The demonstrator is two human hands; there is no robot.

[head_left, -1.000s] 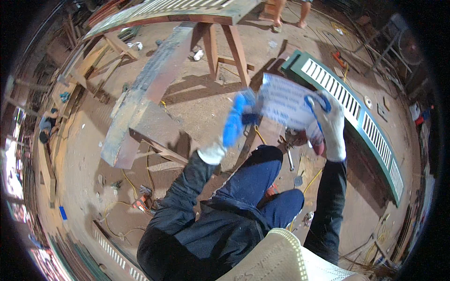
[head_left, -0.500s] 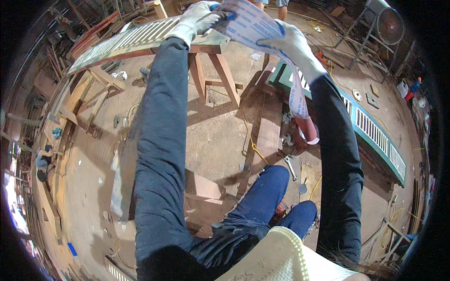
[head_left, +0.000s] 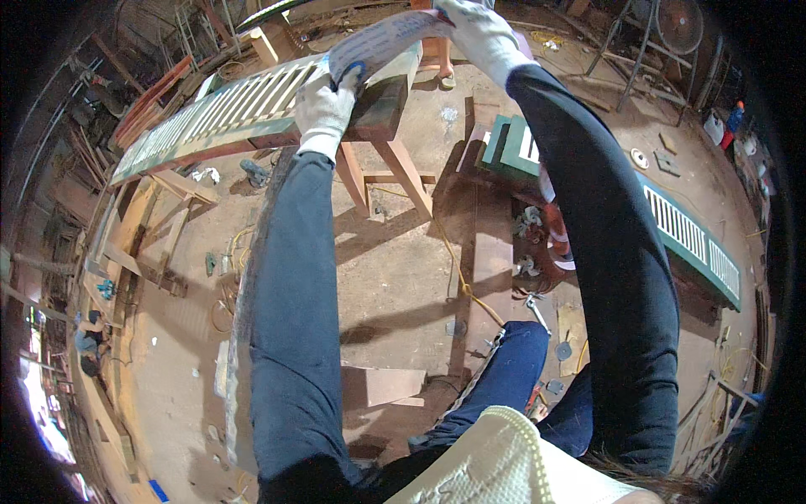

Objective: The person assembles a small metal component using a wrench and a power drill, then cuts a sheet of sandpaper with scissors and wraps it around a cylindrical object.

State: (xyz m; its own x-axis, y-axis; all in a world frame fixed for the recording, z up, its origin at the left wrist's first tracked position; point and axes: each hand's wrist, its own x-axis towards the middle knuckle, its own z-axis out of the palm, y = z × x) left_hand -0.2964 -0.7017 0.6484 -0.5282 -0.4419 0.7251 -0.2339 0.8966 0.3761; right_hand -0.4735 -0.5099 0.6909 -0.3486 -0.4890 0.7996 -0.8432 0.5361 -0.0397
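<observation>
Both my hands wear white gloves. A strip of sandpaper [head_left: 388,44], with a pale printed backing, stretches between them in a curve. My left hand [head_left: 327,107] is closed on its near left end, over the end of a slatted wooden shutter panel [head_left: 252,132]. Farther up and to the right, my right hand [head_left: 485,40] is closed round the other part of the strip. A reddish-brown loop of the sandpaper [head_left: 555,225] hangs by the floor, partly hidden behind my right forearm.
A wooden trestle [head_left: 403,172] supports the panel. Green slatted panels [head_left: 684,235] lie on the right, and a wrench [head_left: 538,313] is near my knees. A yellow cord [head_left: 464,286] crosses the floor. Another person's leg [head_left: 445,60] stands beyond the panel. A fan [head_left: 678,25] stands far right.
My left hand has come down and nearer, to the panel's end. My right hand has moved up and left, away from me. The sandpaper between them is now drawn out over the panel's end.
</observation>
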